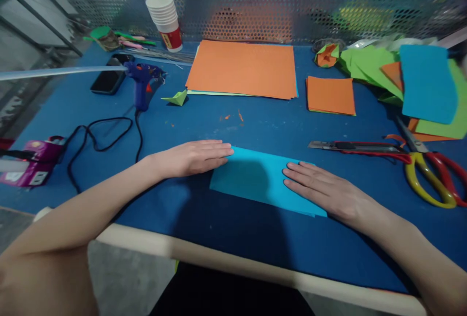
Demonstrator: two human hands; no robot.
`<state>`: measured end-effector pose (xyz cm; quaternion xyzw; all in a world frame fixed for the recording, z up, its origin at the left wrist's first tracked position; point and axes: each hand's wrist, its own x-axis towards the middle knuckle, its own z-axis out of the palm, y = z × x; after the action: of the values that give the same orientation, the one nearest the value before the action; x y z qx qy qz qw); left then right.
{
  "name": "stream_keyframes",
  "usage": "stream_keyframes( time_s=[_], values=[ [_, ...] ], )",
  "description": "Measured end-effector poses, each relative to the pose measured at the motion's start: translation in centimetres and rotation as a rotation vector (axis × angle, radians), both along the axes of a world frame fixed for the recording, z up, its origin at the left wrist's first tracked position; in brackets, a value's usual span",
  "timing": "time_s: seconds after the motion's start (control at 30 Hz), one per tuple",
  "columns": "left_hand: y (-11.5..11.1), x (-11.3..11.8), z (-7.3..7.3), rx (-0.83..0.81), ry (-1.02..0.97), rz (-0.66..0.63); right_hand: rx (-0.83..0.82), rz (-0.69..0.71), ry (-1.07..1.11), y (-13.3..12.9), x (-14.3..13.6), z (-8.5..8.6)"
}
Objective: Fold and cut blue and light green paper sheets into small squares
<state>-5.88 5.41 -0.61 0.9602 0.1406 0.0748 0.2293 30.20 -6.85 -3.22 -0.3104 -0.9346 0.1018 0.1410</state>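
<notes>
A folded sheet of bright blue paper lies flat near the front of the blue table, its layers slightly out of line at the lower right corner. On its upper left corner rest the fingertips of my left hand, stretched out flat. My right hand lies flat over the right end of the paper with its fingers extended and a little apart. Neither hand grips anything. Part of the paper's right edge is hidden under my right hand.
Behind lie stacked orange sheets and smaller orange squares. A utility knife and scissors are at right, below loose colored paper. Leftward are a glue gun with cord, a phone and paper cups.
</notes>
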Motion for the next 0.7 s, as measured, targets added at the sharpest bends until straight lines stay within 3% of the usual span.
stream_keyframes(
  time_s=[0.23, 0.43, 0.7],
  values=[
    [-0.8, -0.1, 0.1, 0.077, 0.078, -0.058, 0.032, -0.003, -0.019, -0.1, -0.2, 0.1],
    [-1.0, -0.2, 0.1, 0.023, 0.094, -0.028, 0.026, -0.018, 0.0, -0.1, -0.3, 0.1],
    [-0.6, -0.8, 1.8, -0.084, 0.172, -0.034, 0.034, -0.015, -0.023, -0.1, -0.2, 0.1]
  ],
)
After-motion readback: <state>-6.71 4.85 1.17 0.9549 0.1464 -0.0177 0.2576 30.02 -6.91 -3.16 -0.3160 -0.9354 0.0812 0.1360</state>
